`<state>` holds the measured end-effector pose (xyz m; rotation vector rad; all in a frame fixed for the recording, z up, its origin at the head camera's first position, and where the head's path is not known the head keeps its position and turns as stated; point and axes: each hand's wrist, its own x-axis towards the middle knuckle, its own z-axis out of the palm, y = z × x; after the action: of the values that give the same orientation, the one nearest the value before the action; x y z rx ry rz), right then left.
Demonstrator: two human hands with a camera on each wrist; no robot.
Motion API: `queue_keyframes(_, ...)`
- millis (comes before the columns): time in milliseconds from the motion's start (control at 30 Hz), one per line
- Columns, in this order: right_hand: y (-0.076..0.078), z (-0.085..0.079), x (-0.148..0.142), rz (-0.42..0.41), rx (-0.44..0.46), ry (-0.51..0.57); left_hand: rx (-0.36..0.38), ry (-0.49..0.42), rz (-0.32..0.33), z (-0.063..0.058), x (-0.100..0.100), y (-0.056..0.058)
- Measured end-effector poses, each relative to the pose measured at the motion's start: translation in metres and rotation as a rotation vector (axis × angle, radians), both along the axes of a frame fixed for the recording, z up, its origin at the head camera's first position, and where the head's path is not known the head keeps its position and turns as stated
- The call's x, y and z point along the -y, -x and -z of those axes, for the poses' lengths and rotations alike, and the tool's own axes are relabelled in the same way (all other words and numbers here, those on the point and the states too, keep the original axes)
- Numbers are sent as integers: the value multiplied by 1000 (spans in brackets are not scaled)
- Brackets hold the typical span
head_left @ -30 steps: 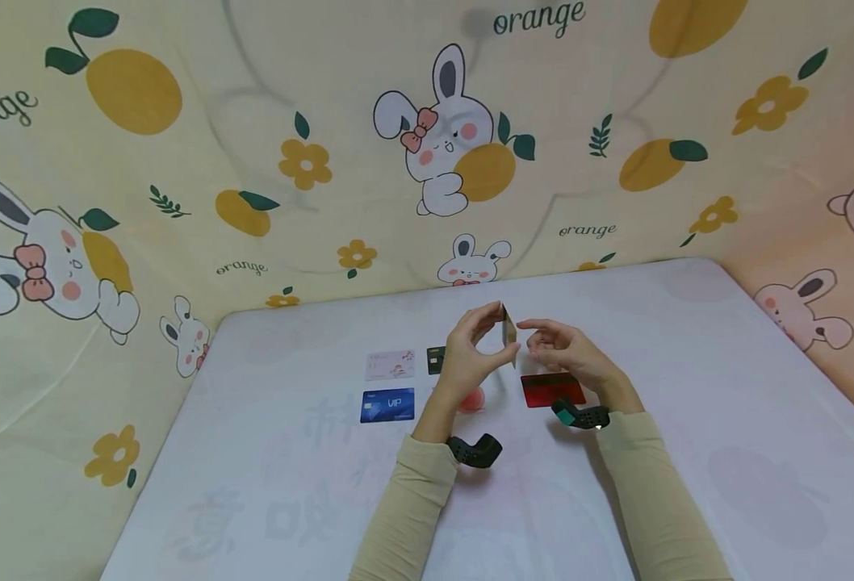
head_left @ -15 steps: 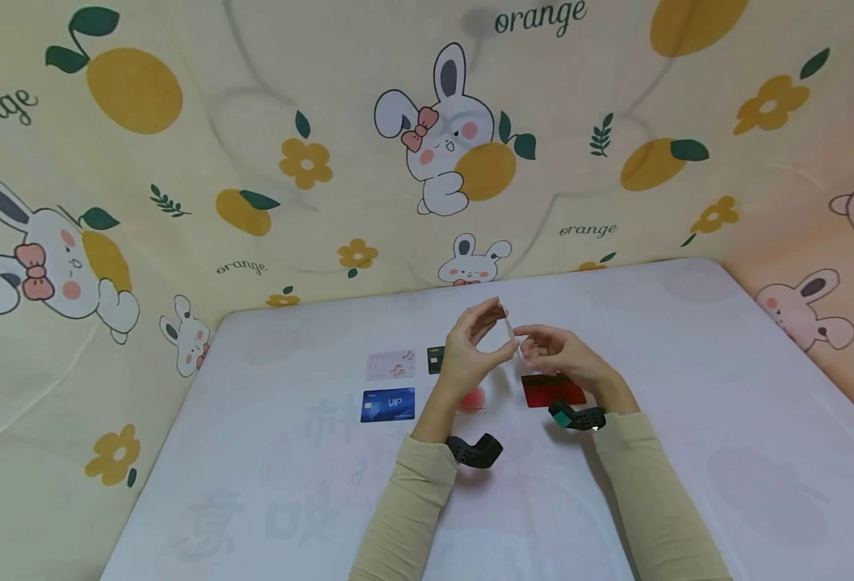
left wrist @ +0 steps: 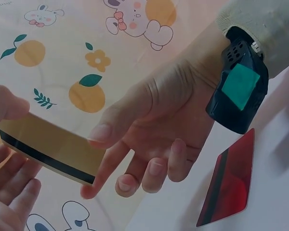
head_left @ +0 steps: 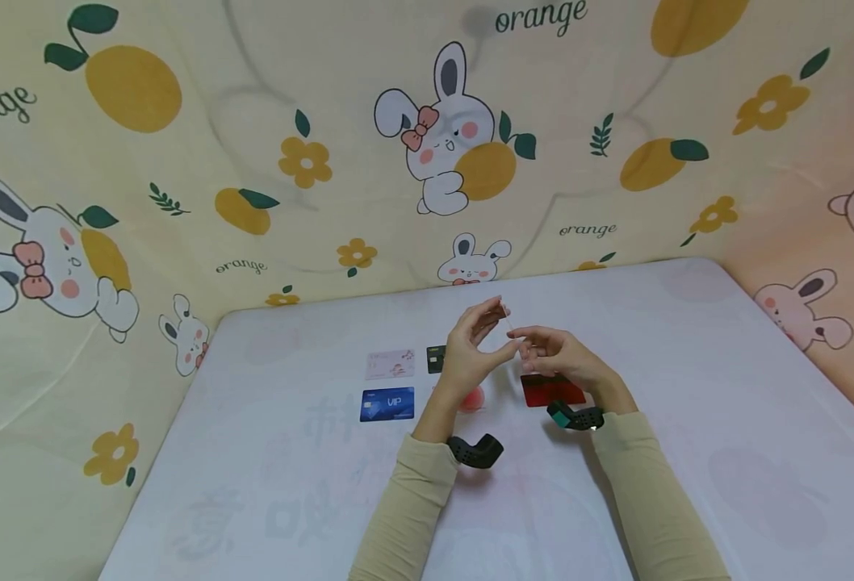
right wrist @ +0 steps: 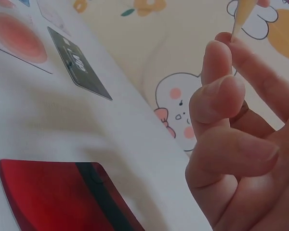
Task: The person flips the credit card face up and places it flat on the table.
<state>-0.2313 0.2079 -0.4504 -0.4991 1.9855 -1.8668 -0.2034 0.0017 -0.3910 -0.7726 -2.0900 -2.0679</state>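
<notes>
My left hand [head_left: 468,355] holds a gold bank card [left wrist: 58,140] up above the table, gripping one end between thumb and fingers. A black magnetic stripe runs along the card's lower edge in the left wrist view. At its other end my right hand [head_left: 571,361] has the thumb on the upper corner and the index finger at the lower one. The remaining right fingers are loosely curled. In the head view the card appears nearly edge-on. A red bank card [head_left: 554,391] with a dark stripe lies on the table under my right hand.
Left of my hands lie a pale pink card [head_left: 391,364] and a blue VIP card [head_left: 387,404]. A dark chip card [right wrist: 79,65] and a card with a pink round print [right wrist: 19,37] are partly covered by my left hand in the head view. A patterned cloth [head_left: 325,97] hangs behind the table.
The card has turned from showing its gold side to nearly edge-on in the head view. My right hand has moved slightly left and its fingers have reached the card.
</notes>
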Motion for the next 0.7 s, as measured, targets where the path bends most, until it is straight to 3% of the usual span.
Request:
queue_keyframes(267,1,-1,-1,32,-10,-15,5,-17,-10,20,-2,15)
queue_keyframes(700,5,1,-5,-6,-5,-42,-9,54,-28,21,-2,17)
